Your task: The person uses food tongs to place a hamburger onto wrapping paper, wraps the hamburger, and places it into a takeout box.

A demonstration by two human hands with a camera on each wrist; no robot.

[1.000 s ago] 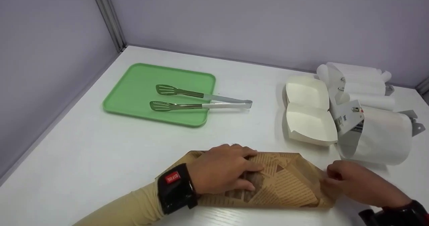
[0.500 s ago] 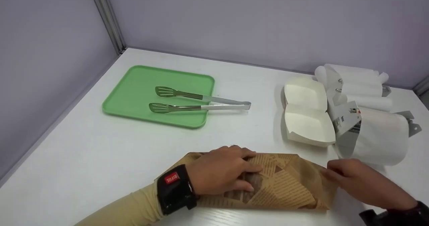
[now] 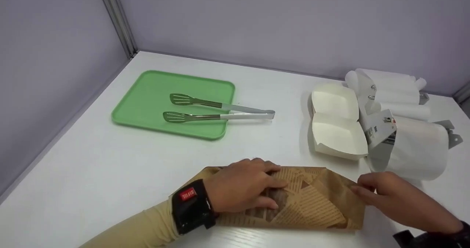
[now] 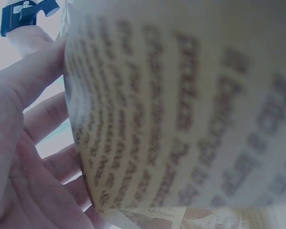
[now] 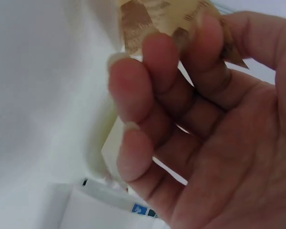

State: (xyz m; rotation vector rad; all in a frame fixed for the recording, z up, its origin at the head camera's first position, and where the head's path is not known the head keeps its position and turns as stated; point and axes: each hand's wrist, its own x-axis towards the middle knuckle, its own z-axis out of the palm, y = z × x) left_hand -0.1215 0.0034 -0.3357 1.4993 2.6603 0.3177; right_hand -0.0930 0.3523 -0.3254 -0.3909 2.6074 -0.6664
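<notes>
A folded sheet of brown newsprint-patterned wrapping paper (image 3: 315, 200) lies on the white table in front of me, both its ends tapering. My left hand (image 3: 244, 185) rests on the paper, its fingers spread; the left wrist view has the printed paper (image 4: 171, 119) close up, beside the palm and fingers. At the right end, my right hand (image 3: 393, 200) pinches the paper's edge between thumb and index finger. In the right wrist view a paper corner (image 5: 162, 19) shows between the fingertips, with the other fingers curled. Whatever may be inside the paper is hidden.
A green tray (image 3: 147, 104) stands at the back left, with metal tongs (image 3: 249, 113) lying partly across it. An opened white takeaway box (image 3: 337, 136) sits at the right, next to white paper rolls on metal holders (image 3: 418, 145). Walls stand behind and left.
The right end of the paper has shifted slightly inward, with the right hand pinching it a little higher. The left hand stays in place.
</notes>
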